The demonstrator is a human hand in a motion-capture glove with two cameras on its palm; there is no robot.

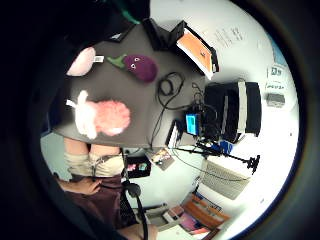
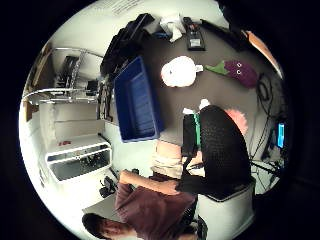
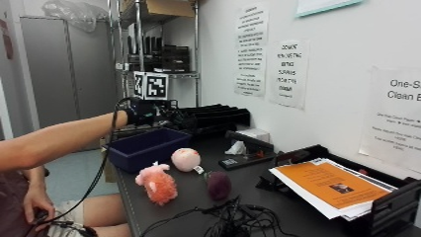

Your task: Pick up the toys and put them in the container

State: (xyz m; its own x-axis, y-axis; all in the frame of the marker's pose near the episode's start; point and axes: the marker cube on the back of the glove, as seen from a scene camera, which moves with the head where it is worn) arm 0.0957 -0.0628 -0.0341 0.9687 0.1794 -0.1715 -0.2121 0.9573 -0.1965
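Observation:
Three toys lie on the dark table [image 3: 263, 197]. A fluffy pink plush [image 3: 156, 183] is nearest the front edge, a pale pink round plush [image 3: 186, 159] sits beside the blue container [image 3: 148, 148], and a purple eggplant plush [image 3: 218, 185] lies to the right. My gloved right hand [image 3: 141, 116] hovers high over the container's far side, palm down, holding nothing. The palm views look down on the fluffy plush [image 1: 107, 117], the pale plush [image 1: 81, 62], the eggplant [image 1: 140, 66] and the container [image 2: 137, 100]. A gloved finger [image 2: 220, 150] partly hides the fluffy plush [image 2: 239, 120].
Tangled black cables [image 3: 230, 217] lie at the table's front right. A paper tray with an orange sheet [image 3: 329, 185] stands at the right. A black device [image 3: 246, 158] and a tissue [image 3: 236, 147] sit behind the toys. Black stacked trays [image 3: 210, 116] stand at the back.

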